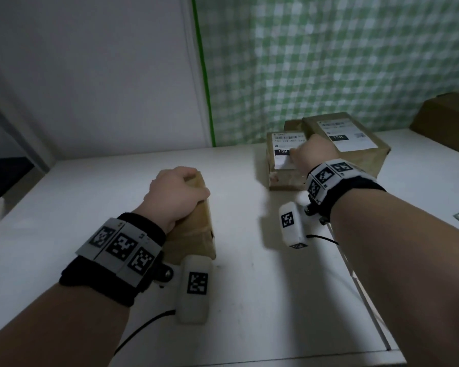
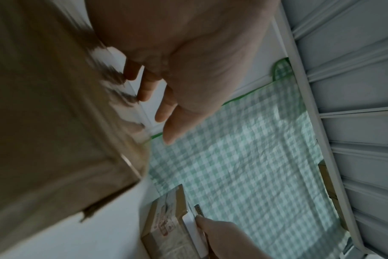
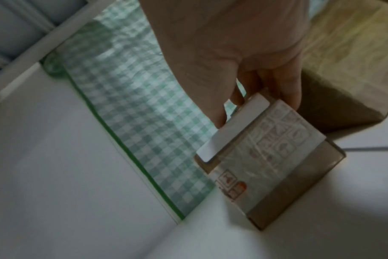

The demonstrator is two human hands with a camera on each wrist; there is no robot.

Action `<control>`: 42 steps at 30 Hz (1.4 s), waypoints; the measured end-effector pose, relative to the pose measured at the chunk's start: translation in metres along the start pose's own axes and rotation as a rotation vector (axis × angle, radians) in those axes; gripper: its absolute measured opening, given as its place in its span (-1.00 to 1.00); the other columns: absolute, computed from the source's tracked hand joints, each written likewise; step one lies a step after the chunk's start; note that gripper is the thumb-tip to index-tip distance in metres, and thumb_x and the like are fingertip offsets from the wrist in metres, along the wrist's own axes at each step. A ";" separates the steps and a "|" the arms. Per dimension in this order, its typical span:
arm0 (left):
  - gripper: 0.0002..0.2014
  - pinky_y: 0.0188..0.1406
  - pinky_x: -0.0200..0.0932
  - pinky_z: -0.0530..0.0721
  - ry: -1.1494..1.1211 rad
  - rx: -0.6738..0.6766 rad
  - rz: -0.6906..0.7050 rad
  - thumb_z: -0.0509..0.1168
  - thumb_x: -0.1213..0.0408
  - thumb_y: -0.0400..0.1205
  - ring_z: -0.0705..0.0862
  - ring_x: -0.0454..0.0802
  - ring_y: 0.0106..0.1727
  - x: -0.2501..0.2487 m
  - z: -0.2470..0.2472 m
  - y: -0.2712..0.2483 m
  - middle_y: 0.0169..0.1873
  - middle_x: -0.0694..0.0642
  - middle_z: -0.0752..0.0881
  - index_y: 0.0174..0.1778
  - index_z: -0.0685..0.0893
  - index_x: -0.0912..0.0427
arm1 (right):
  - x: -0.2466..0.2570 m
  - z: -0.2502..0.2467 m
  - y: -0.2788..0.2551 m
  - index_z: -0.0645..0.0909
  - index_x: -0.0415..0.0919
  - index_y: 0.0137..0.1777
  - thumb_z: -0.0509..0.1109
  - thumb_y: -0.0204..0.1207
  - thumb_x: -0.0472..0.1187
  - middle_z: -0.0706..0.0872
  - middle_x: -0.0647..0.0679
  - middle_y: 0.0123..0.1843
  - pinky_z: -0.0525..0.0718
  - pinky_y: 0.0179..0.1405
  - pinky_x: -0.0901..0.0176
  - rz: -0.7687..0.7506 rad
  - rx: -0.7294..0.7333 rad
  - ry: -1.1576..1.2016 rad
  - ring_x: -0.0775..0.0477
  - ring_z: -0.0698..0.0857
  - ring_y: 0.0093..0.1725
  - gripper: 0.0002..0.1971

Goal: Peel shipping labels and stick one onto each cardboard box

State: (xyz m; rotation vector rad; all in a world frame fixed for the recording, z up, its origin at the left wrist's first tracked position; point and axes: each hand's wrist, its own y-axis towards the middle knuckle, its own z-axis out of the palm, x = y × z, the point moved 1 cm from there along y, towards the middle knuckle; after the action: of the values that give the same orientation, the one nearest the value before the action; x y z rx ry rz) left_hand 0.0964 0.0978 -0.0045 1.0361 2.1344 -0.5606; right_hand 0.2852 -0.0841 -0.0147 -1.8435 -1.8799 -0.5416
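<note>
The small labelled box (image 1: 284, 160) serves as the landmark here. On its top lies a white shipping label (image 1: 286, 145) with a barcode and a black "15H" patch, and the right hand (image 1: 316, 152) is on that label, fingers pressing down along its near edge. The right wrist view shows the fingertips (image 3: 219, 121) at the label's rim where it overhangs the box edge a little; whether they are pinching that edge or only smoothing it I cannot tell. Just behind and to the right of the landmark, touching it, stands a larger box (image 1: 353, 144) that already carries its own label. Nearer the person and to the left of the landmark, well apart from it, the left hand (image 1: 178, 192) is wrapped round the top of an unlabelled box (image 1: 194, 223) — a firm curled grasp, holding it tilted on the white table (image 1: 90, 207).

The step in hand looks like the finishing press on the second box. Next, judging by the grip, the bare box wants bringing round with a broad face up, and a fresh label peeled — no label sheet is clearly in view
</note>
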 end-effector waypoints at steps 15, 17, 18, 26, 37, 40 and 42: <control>-0.31 0.20 0.11 0.68 -0.361 0.075 -0.074 0.25 0.56 0.55 0.62 0.13 0.24 0.008 -0.003 -0.045 0.35 0.11 0.52 0.59 0.28 0.06 | 0.013 0.010 -0.138 0.56 -0.32 0.27 0.13 0.68 -0.02 0.64 -0.16 0.06 0.67 0.04 -0.01 -0.161 0.756 0.285 -0.11 0.63 -0.08 -0.60; -0.36 0.11 0.11 0.72 -0.415 0.115 -0.074 0.24 0.58 0.55 0.66 0.12 0.14 0.006 0.001 -0.059 0.21 0.12 0.60 0.55 0.36 0.06 | 0.007 0.006 -0.156 0.58 -0.25 0.28 0.13 0.66 0.01 0.59 -0.12 0.13 0.66 0.07 -0.03 -0.184 0.674 0.277 -0.12 0.58 0.04 -0.60; -0.39 0.03 0.08 0.74 -0.440 0.132 -0.075 0.24 0.58 0.56 0.68 0.09 0.08 0.006 0.002 -0.066 0.13 0.12 0.62 0.53 0.39 0.07 | 0.002 0.003 -0.163 0.57 -0.16 0.32 0.12 0.66 0.04 0.57 -0.08 0.18 0.64 0.14 -0.06 -0.186 0.646 0.276 -0.13 0.56 0.13 -0.60; -0.35 -0.30 -0.02 0.77 -0.635 0.273 -0.125 0.21 0.59 0.61 0.70 -0.01 0.00 -0.002 0.010 -0.111 0.22 0.13 0.66 0.61 0.23 0.10 | -0.054 -0.022 -0.199 0.51 0.05 0.38 0.20 0.62 0.11 0.60 -0.08 0.21 0.66 0.11 -0.09 -0.011 0.688 0.531 -0.31 0.67 0.11 -0.62; -0.47 -0.13 -0.07 0.72 -0.432 0.282 0.025 0.30 0.39 0.61 0.67 -0.13 -0.16 -0.019 0.034 -0.148 0.10 -0.05 0.61 0.52 0.42 0.07 | -0.098 -0.035 -0.226 0.60 -0.14 0.21 0.31 0.57 0.05 0.70 -0.12 0.00 0.68 -0.05 0.01 0.078 0.555 0.613 -0.18 0.71 -0.02 -0.66; -0.42 0.09 -0.13 0.67 -0.286 0.257 0.157 0.35 0.31 0.58 0.62 -0.06 0.19 -0.024 0.041 -0.150 0.33 0.00 0.53 0.54 0.38 0.10 | -0.111 -0.039 -0.214 0.63 -0.20 -0.01 0.35 0.55 -0.08 0.67 -0.11 -0.10 0.65 -0.20 0.09 0.127 0.296 0.724 -0.11 0.63 -0.18 -0.81; -0.36 0.48 0.04 0.42 -0.112 0.287 0.244 0.37 0.21 0.56 0.31 0.03 0.56 -0.025 0.045 -0.149 0.60 0.04 0.26 0.58 0.32 -0.01 | -0.125 -0.044 -0.205 0.62 -0.19 -0.19 0.37 0.47 -0.18 0.61 -0.10 -0.25 0.65 -0.21 0.04 0.152 0.075 0.713 -0.10 0.58 -0.27 -0.91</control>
State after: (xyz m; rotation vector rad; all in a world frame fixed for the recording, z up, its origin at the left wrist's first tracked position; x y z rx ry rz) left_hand 0.0052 -0.0311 -0.0043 1.3657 1.8307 -0.8002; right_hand 0.0830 -0.2177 -0.0430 -1.4544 -1.2532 -0.9112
